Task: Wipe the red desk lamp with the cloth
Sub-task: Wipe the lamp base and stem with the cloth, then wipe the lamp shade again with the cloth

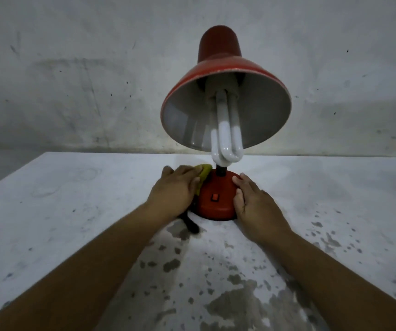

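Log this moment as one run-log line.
left hand presses yellow cloth on red lamp base | right hand steadies base

Lamp base (216, 199) is flanked: my left hand (173, 189) with yellow cloth (203, 174) on its left, my right hand (252, 201) on its right. Shade (225, 103) and bulb (226, 139) overhang the base. Tabletop (72, 199) left and right of the base lies open.
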